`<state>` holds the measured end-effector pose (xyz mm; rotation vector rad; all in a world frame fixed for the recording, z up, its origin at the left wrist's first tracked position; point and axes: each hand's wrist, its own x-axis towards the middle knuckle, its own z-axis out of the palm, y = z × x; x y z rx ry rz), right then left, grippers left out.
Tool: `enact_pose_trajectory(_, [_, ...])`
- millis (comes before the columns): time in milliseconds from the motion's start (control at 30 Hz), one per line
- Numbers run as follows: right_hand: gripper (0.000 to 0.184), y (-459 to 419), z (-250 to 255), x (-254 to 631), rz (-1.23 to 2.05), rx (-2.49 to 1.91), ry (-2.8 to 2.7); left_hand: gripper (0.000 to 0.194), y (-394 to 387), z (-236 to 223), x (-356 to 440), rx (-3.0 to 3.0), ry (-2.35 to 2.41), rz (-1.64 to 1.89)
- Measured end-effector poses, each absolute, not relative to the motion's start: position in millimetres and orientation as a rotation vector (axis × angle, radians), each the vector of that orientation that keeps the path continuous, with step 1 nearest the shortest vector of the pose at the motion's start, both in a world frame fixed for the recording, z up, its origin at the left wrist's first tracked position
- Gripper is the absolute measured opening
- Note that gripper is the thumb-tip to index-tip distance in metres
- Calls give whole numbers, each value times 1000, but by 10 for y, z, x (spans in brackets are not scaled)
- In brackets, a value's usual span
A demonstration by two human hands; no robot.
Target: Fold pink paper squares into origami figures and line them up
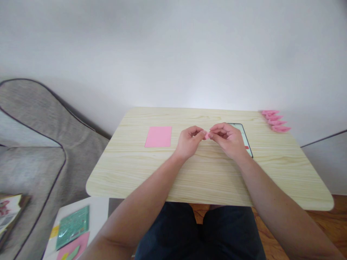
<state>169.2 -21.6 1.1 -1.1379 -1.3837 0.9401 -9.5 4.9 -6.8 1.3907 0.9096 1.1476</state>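
Head view showed fine two-handed paper handling in hand, judged to be a fold or crease being worked into a small pink paper piece (207,135), held over the middle of the wood-grain surface (211,177). The next move seemed to call for keeping the piece steady on one side while the opposite fingertips pressed or turned its edge; which fold was being made was too small and too covered to tell. The left hand (190,141) had its grip closed, thumb and forefinger clamped on the left side of the piece. The right hand (229,139) met it from the right, its grip likewise nipped together on the paper, with the other fingers curled loosely; the two sets of fingertips were just beside each other. To the left, well apart from the hands, a flat pink paper square (158,137) lay on the surface. A smartphone (246,141) lay partly hidden behind the right hand, its screen lit; whether they touched could not be told. At the far right edge, folded pink paper pieces (276,121) sat in a close row.
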Motion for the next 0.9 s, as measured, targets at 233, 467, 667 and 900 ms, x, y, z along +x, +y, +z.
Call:
enact_pose_trajectory(233, [19,-224,-6,1692,813,-1186,-1452,22,28,-75,-107,1626,939,1222])
enact_pose_trajectory(467, [13,-257,51,1660,608,-1162,-1535,16,-3,-90,-78,1710,990,1260])
enact_pose_trajectory(667, [12,-247,16,1652,548,-1148,-1535,8,-18,-94,-71,1717,1010,1267])
enact_pose_trajectory(900, [9,-236,-4,1653,501,-1133,-1548,8,-43,-61,-64,1778,1055,1275])
